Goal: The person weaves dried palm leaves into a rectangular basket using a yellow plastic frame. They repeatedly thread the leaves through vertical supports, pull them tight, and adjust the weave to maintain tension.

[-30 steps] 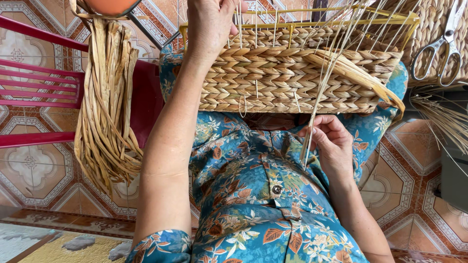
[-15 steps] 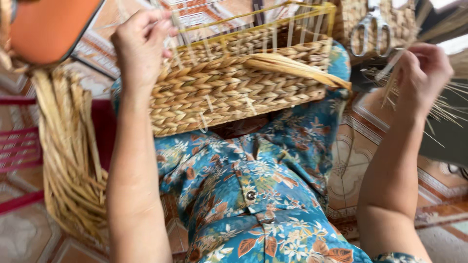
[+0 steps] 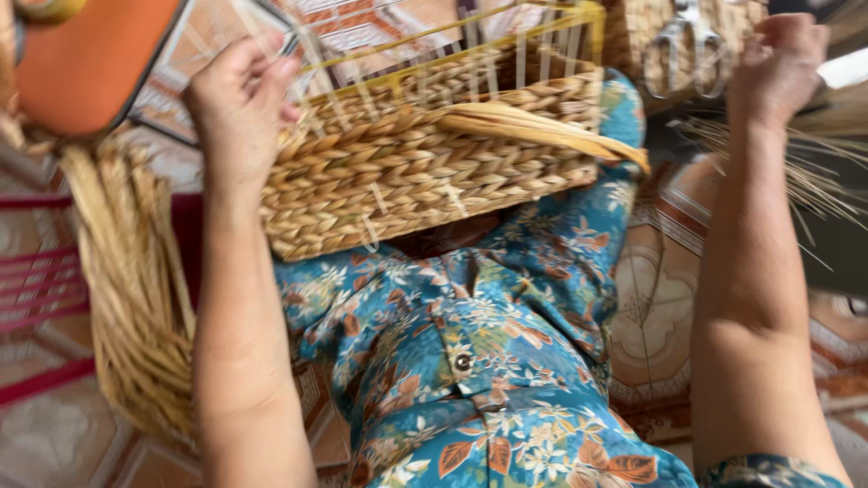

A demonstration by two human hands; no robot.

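Patterned ceramic tiles (image 3: 665, 271) in cream and terracotta cover the floor, with red slats (image 3: 41, 289) of some furniture at one side. A half-woven basket (image 3: 425, 172) of braided straw-coloured fibre rests on the lap, on a blue floral garment (image 3: 470, 361); thin pale uprights rise from its rim. The left hand (image 3: 237, 99) grips the basket's near edge, fingers curled over it. The right hand (image 3: 778, 63) reaches out beside hanging scissors (image 3: 687, 45), closed around thin dry strands (image 3: 805, 172) (blurred). A bundle of flat reeds (image 3: 127, 298) hangs nearby.
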